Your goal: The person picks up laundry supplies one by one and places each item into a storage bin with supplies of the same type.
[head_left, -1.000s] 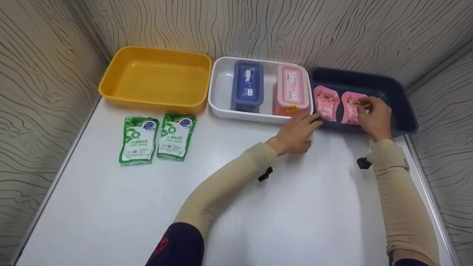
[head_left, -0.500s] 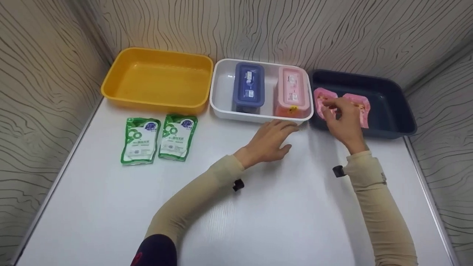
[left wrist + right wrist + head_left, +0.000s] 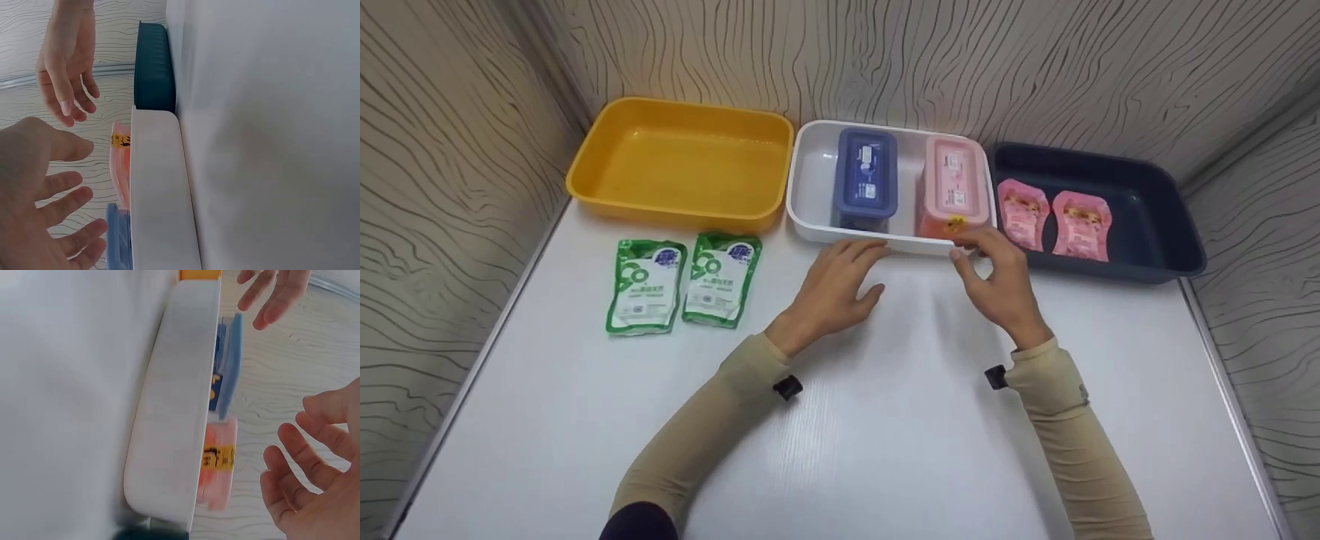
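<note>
Head view: shows left hand (image 3: 831, 291) and right hand (image 3: 1001, 286) above table (image 3: 885, 427), both empty, with fingers loosely bent and parted. Records white tray (image 3: 814, 180) as nearest to both grips, set at the middle of the table's far edge, just beyond the fingertips, with long axis running side to side. Finds within it blue box (image 3: 868, 169) and pink box (image 3: 956, 176), each with long axis running from front rim to back rim, across the tray's own. Notes right hand as nearer to pink box, before the tray's front right corner; left hand as nearer to blue box, before the front rim. Confirms from both wrist views clear gaps between fingers and boxes. Places two green pouches (image 3: 720, 283) between left hand and the table's left edge, nearer to left hand than to right. Places two pink pouches (image 3: 1083, 229) in navy tray (image 3: 1155, 214), toward the table's far right corner, to the right of right hand.
</note>
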{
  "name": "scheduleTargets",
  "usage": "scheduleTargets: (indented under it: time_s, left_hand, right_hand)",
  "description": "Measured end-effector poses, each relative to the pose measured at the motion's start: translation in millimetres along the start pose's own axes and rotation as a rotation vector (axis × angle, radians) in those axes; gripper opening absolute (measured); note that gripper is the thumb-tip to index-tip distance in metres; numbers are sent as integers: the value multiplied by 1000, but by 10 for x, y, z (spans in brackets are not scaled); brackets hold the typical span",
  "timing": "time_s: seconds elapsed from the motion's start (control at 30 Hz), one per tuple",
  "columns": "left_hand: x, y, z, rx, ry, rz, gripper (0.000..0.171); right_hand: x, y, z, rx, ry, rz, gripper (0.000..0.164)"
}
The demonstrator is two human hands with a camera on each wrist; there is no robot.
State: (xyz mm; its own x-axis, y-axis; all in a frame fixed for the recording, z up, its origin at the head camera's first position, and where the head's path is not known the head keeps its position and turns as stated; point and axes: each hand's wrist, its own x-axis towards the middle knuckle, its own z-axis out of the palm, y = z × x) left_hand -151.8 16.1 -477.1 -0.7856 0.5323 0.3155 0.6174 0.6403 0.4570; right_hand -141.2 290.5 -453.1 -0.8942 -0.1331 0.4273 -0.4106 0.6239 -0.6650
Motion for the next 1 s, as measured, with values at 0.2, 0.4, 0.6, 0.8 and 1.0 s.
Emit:
scheduleTargets:
  time_s: [0.2, 0.4, 0.6, 0.8, 1.0]
  left_hand:
    - [-213, -177, -146, 37, 16, -84, 51]
    - [-362, -384, -307, 56, 21, -178, 52]
    - [-600, -657, -441, 99, -19, -286, 52]
    - [-831, -968, -620, 134, 23, -359, 50]
    - [-1064, -1217, -802, 123, 115, -389, 48]
  right_hand:
    - [43, -123, 221, 18, -29, -50, 21]
    - [101, -202, 397, 29, -46, -73, 21]
    - [145, -303, 588, 46, -124, -39, 24]
    - [237, -392, 767, 69, -157, -60, 29]
    - [331, -455, 949, 101, -191, -96, 31]
